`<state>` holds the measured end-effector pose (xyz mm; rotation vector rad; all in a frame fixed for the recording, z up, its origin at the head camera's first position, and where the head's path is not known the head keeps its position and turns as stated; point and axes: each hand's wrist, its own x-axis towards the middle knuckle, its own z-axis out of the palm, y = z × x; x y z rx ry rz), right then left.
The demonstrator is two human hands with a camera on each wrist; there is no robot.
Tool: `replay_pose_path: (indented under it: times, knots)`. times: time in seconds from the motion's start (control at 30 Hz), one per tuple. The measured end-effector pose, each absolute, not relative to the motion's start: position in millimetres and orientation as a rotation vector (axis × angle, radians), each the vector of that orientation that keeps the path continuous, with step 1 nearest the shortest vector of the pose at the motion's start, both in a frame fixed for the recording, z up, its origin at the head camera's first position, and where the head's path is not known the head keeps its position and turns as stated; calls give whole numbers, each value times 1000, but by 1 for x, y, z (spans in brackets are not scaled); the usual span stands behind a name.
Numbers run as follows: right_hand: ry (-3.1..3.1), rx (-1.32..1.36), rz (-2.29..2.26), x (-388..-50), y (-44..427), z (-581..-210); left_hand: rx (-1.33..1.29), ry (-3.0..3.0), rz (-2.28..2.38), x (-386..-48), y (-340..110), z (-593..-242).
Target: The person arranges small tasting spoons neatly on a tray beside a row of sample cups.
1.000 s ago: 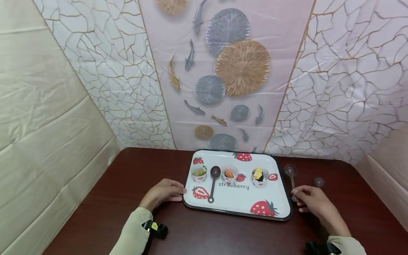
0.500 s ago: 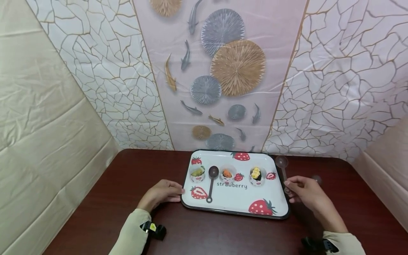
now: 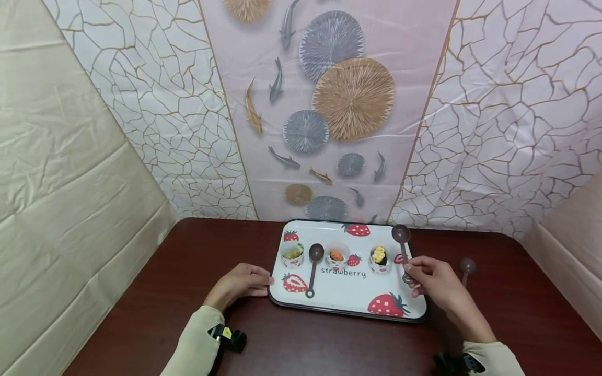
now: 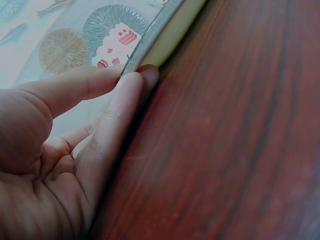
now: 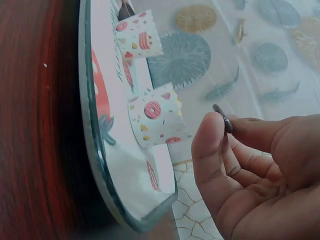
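A white strawberry-print tray [image 3: 338, 295] with a dark rim lies on the table. My left hand [image 3: 237, 286] pinches its left edge, and in the left wrist view the thumb and fingers [image 4: 125, 100] meet at the rim. Over the tray's right side, my right hand [image 3: 439, 283] pinches the handle end of a brown spoon [image 3: 401, 234], bowl pointing away. On the tray stand paper cups: one with green food [image 3: 292, 256], one with orange food [image 3: 336, 256], one with yellow-topped food [image 3: 378, 258]. Another brown spoon [image 3: 316, 253] lies between the green and orange cups.
A third spoon [image 3: 467, 266] lies on the dark wooden table [image 3: 301, 347] right of the tray, its handle partly hidden by my right hand. A patterned cloth wall [image 3: 352, 172] rises behind the table's back edge.
My right hand has lifted the spoon off the table right of the tray and carried it left over the tray's right side. My left hand stays at the tray's edge.
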<state>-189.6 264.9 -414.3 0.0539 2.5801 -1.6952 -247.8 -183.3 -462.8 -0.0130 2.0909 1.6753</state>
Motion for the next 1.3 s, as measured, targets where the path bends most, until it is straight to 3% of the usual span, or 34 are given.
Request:
replay_pose_path:
  times: [0.6,1.3]
  knots:
    - [2515,132,-1806,-192,243,-419,14,2078,1674,-248,-184,-463]
    - [2424,12,-1909,-193,216,-429,28,2070,1690,-248,-185,-466]
